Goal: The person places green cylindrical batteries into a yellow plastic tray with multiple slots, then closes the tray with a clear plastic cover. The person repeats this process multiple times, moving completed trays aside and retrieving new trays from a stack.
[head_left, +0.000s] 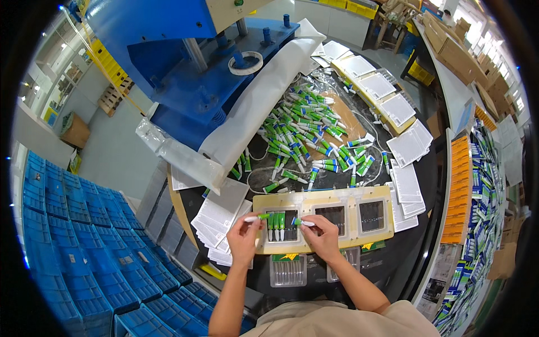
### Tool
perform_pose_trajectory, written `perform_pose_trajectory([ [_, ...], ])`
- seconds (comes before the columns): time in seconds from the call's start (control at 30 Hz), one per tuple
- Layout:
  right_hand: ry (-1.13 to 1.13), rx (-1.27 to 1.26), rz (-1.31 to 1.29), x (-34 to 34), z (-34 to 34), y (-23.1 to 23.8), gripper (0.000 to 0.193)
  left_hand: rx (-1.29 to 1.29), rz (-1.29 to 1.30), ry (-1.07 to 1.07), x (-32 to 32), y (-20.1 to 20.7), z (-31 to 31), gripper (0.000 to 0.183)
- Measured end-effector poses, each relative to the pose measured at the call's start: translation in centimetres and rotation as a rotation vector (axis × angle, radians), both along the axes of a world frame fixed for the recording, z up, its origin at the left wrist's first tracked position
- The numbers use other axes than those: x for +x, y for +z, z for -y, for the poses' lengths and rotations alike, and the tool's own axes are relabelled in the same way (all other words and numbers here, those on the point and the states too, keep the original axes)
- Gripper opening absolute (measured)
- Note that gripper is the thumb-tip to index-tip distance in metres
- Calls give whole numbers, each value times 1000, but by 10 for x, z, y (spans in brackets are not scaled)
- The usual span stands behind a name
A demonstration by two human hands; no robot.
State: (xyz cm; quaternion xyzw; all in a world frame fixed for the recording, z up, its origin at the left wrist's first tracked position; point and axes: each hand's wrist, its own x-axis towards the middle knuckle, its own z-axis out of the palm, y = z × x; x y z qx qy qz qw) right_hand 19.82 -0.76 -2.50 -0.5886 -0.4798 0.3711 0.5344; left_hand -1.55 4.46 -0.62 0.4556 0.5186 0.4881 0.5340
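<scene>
My left hand [242, 240] pinches a small green tube [263, 216] by its white-capped end, over the left edge of a cream-yellow fixture tray [306, 202]. Between the fingers of my right hand [324, 238] is another small tube [298, 221], its white cap toward my fingertips. Several green tubes with white caps [275, 223] stand side by side in the tray's left pocket, between my two hands. The middle pocket [329, 219] and the right pocket [372, 216] show dark inside. Beyond the tray lies a loose heap of green, blue and white tubes [303, 126].
A blue press machine [174, 78] stands at the far left, with plastic film along its edge. White cards [220, 216] lie left of the tray, more cards [409, 194] on the right. Clear blister packs [288, 273] sit at the near edge. Blue crates [78, 258] are stacked left.
</scene>
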Motion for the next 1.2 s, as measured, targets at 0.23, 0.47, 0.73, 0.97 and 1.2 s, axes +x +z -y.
perform_pose_trajectory([
  [0.23,151,451,751,-10,-3,-6,27,-22,23,155,-2,-3,41,22],
  [0.47,430,427,994,-13,-6,-9,31,176,-66,144,3,6,38,20],
  [0.73,5,299,779,12,-82,0,22,859,-727,-232,35,4,40,25],
  [0.97,126,-30,986,35,-164,-28,19,967,-986,-403,53,-30,25,26],
  [1.2,-75,-71,714,72,-25,26,20,783,-1062,-490,41,-37,32,51],
])
